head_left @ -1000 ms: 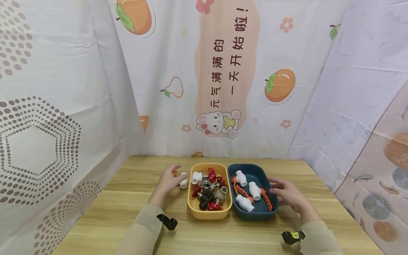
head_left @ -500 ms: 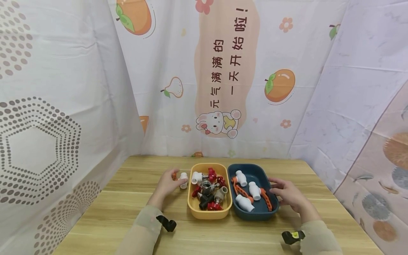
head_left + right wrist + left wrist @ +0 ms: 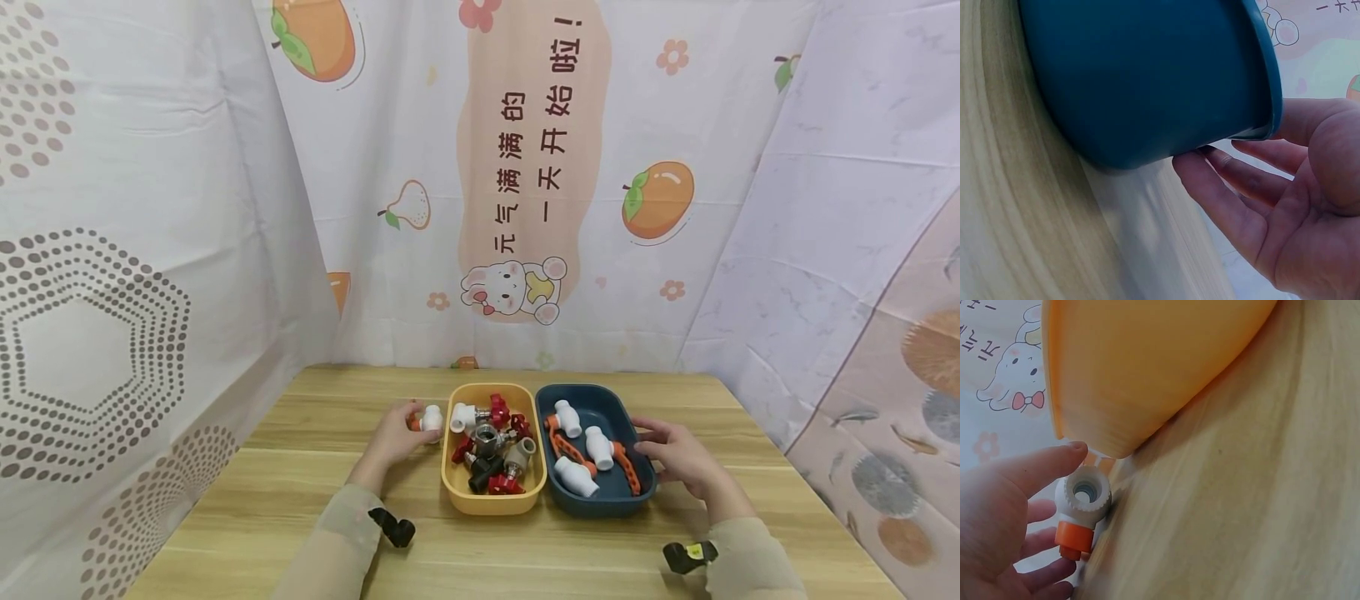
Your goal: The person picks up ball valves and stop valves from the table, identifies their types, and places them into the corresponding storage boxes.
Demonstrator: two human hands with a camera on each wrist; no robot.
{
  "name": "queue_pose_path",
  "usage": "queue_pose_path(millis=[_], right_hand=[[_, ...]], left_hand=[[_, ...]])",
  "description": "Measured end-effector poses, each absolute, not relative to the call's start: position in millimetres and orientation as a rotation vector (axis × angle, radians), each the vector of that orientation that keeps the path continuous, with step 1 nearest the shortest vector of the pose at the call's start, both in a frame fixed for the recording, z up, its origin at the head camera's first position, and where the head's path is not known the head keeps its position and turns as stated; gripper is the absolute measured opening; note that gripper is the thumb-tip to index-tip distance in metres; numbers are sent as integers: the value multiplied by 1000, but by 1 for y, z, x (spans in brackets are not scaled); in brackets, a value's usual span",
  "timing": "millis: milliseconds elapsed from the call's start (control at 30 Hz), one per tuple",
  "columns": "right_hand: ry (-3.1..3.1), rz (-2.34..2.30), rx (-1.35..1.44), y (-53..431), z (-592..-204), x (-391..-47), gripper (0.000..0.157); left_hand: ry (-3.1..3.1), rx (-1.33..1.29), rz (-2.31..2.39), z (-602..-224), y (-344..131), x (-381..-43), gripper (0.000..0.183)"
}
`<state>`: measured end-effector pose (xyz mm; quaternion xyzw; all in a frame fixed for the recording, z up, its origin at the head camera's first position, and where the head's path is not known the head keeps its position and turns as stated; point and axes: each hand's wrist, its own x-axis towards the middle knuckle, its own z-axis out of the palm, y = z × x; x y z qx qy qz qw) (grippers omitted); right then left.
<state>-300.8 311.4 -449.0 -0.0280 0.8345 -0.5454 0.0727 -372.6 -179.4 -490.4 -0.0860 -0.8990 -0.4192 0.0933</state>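
My left hand (image 3: 392, 432) is at a white ball valve (image 3: 430, 417) with an orange handle, left of the yellow tray (image 3: 487, 506). In the left wrist view, the thumb lies across the valve's upper end and the other fingers bend behind its white body (image 3: 1084, 494) and orange part (image 3: 1074, 537). The valve's open bore faces the camera. On the far right, my right hand (image 3: 678, 457) rests its fingertips on the outer wall of the dark blue tray (image 3: 603, 508). The right wrist view shows its fingers (image 3: 1222, 203) extended against that wall (image 3: 1147, 81).
Several valves with red knobs and metal or plastic bodies (image 3: 487, 442) fill the yellow tray. Three white ball valves (image 3: 598, 448) with orange handles lie in the blue tray. Both trays stand side by side on the wooden table (image 3: 480, 554), before a printed curtain (image 3: 420, 125).
My left hand has closed in on the white ball valve, which has shifted slightly away and turned, with its orange part now beside the fingers. The right hand stays at the blue tray.
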Motion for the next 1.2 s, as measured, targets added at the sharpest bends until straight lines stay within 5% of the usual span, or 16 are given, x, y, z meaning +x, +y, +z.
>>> queue_pose_path(millis=[1200], right_hand=[[2505, -1634, -106, 312, -450, -302, 58]], left_hand=[[-2716, -251, -1196, -493, -177, -371, 58]])
